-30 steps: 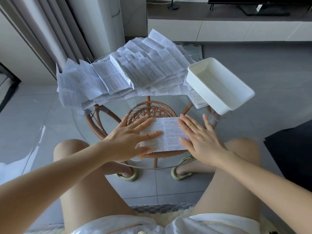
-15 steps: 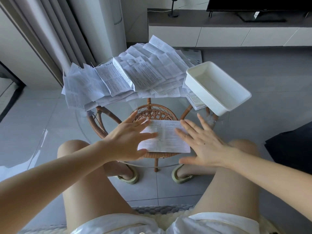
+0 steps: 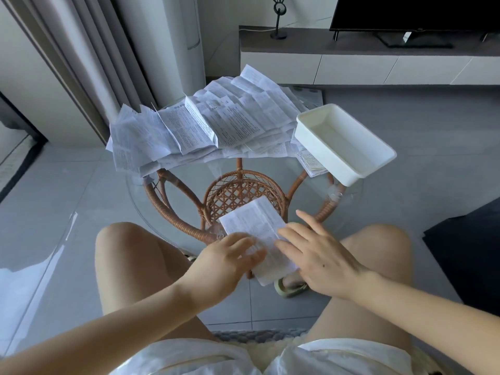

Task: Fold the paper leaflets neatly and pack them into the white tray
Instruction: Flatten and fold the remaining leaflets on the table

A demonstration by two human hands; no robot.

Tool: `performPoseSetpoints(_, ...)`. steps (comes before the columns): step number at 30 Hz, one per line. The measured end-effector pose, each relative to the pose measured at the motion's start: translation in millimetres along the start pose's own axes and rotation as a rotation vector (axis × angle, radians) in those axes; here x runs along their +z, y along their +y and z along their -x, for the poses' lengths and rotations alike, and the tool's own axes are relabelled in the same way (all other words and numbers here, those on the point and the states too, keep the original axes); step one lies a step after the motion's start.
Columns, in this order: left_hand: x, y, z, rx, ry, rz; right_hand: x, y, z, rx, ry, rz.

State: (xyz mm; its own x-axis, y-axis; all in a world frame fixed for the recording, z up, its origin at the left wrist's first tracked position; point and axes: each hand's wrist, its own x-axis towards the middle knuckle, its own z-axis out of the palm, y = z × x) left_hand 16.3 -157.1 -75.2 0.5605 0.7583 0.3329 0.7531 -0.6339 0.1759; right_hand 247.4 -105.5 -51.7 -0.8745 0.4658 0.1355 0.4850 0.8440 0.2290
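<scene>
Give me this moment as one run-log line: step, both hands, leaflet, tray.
step: folding leaflet | left hand: on leaflet, blurred | right hand: flat on leaflet | white tray: no leaflets inside | pile: unfolded, behind

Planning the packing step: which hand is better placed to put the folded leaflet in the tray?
Probably right. The right hand rests on the folded leaflet, nearer the white tray; the left hand would have to reach across.

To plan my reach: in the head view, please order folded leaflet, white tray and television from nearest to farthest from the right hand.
1. folded leaflet, touching the right hand.
2. white tray, ahead, at right.
3. television, far behind.
</scene>
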Motion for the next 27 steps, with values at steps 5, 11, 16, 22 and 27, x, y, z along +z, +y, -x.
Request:
performPoseSetpoints(5, -10, -23, 12, 0.082, -0.011, 0.228, 17, 5, 2, -0.085, 0.154, -0.276)
performPoseSetpoints(11, -4, -13, 20, -0.38, 0.274, 0.307, 12, -1, -12, 0.264, 0.243, -0.653)
performPoseSetpoints(16, 1, 6, 11, -0.752, 0.386, 0.296, 10, -14, -23, 0.72, 0.291, -0.811)
performPoseSetpoints(22, 5, 10, 2, -0.831, 0.377, 0.159, 11, -23, -36, 0.893, 0.204, -0.65)
performPoseSetpoints(27, 5, 8, -1, -0.838, 0.319, 0.148, 2, -24, -42, 0.922, 0.103, -0.577)
